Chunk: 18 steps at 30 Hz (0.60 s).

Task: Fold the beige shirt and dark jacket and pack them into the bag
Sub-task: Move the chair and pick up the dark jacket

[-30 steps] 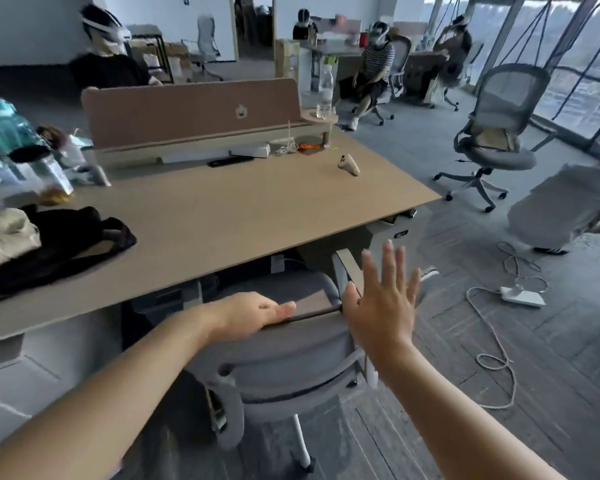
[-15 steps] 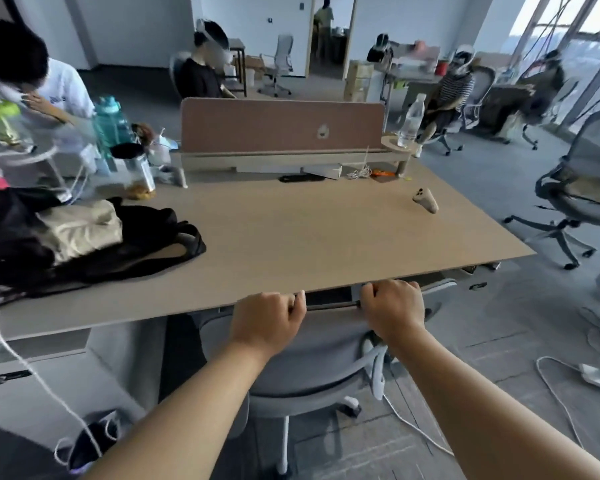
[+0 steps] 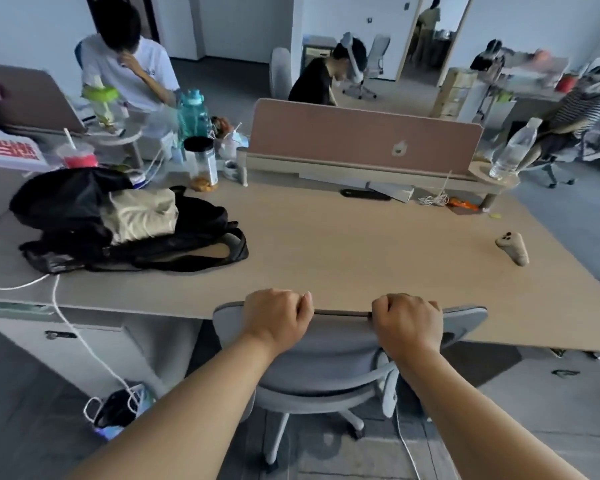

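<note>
Head view: both hands are closed over the top edge of a grey chair (image 3: 340, 344), the left hand (image 3: 276, 318) and the right hand (image 3: 407, 323) a little apart, fingers curled round the backrest. The chair stands between the person and the counter (image 3: 361, 244), its back against the near edge. At the counter's far left the beige shirt (image 3: 139, 213) lies bundled on a black heap. The rounded dark mass behind it is probably the dark jacket (image 3: 66, 199), with the bag (image 3: 187, 251) flat beneath. A white cable (image 3: 70, 323) hangs off the counter's left edge. A pale controller (image 3: 513, 249) lies to the right, and a jar (image 3: 203, 162) and a water bottle (image 3: 513, 150) stand near the divider panel (image 3: 364, 136).
</note>
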Available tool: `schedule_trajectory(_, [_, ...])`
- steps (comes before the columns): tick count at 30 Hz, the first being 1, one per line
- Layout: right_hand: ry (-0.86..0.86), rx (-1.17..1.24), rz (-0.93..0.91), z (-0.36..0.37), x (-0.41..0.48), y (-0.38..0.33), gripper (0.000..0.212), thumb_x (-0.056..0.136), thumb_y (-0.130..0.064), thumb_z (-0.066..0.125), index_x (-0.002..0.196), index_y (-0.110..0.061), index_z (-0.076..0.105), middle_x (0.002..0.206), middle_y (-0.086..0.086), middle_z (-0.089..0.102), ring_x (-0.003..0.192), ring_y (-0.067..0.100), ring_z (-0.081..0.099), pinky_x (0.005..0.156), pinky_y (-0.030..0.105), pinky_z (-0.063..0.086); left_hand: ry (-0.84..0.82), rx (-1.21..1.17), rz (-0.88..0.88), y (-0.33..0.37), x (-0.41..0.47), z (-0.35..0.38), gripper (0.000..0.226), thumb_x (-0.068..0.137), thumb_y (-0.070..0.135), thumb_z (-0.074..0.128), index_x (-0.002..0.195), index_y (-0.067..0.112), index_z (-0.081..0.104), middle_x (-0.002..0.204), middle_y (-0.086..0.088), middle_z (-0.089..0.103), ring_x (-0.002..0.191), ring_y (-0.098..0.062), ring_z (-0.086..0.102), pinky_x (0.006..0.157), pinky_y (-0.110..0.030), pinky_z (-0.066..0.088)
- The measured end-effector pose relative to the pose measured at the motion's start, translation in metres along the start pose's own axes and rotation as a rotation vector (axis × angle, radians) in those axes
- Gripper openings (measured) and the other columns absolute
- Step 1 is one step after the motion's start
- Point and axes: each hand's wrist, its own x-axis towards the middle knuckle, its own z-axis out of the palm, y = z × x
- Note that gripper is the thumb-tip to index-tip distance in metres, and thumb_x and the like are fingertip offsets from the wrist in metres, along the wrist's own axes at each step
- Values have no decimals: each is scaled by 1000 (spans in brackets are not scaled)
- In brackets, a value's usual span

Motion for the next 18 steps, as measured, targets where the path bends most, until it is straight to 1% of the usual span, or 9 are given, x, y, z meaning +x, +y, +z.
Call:
schedule_trajectory(3, [1,-10,-7,4,8,-6,38,85,-21,39,56,-13,63,57,1,56,61,25,54,74,33,39,56,6,-3,-8,9,6,48,85,30,36,38,18,35,31,0,41,28,-16,30,39,-14,7])
schedule_trajectory(5, [16,3,-27,6,13,-15,40,87,-24,37,58,-14,62,60,1,57,63,25,53,75,32,38,77,16,-27,-18,18,7,45,83,29,35,40,19,29,32,-1,41,29,-21,35,41,-16,8])
schedule_trajectory(6, [20,2,-43,6,14,-20,40,89,-25,36,61,-15,63,62,1,57,65,24,52,74,32,37,75,22,-35,-24,21,7,43,83,29,33,42,19,28,33,-2,41,32,-23,36,42,-18,12])
schedule_trajectory(10, [-26,-42,-87,7,12,-34,44,93,-29,28,74,-18,67,64,-3,47,70,23,50,75,33,33,-68,16,-47,-39,23,-2,43,79,35,17,49,12,38,48,-3,38,52,-25,38,51,-28,26])
schedule_trajectory(12, [-64,-82,-113,3,11,-35,41,93,-27,26,83,-19,65,70,-2,45,75,23,49,75,34,31,-148,28,-130,-37,22,-8,56,82,40,13,67,8,57,68,-5,55,71,-26,49,61,-31,34])
schedule_trajectory(13, [-103,-86,-120,0,12,-34,40,93,-26,26,87,-19,65,73,-1,47,80,24,51,76,35,31,-167,-11,-220,-36,20,-13,55,88,41,18,83,10,64,85,-4,62,85,-25,54,70,-32,40])
schedule_trajectory(15, [-201,-41,-101,-8,14,-33,39,92,-24,25,95,-17,64,85,5,56,91,26,55,79,36,31,-114,-128,-431,-36,6,-32,38,96,37,34,113,17,62,117,0,59,109,-21,54,92,-37,44])
schedule_trajectory(17, [-257,-58,-98,-21,15,-37,39,93,-25,27,103,-14,63,103,8,62,101,28,55,83,37,32,-48,-151,-585,-45,-17,-65,38,96,33,43,129,18,53,132,-2,52,122,-21,49,101,-39,41])
schedule_trajectory(18, [-245,-101,-154,-28,14,-45,38,93,-26,29,107,-14,62,108,8,61,104,28,54,84,36,33,-24,-129,-643,-55,-32,-85,40,96,32,45,132,17,51,134,-4,51,124,-23,48,103,-40,40])
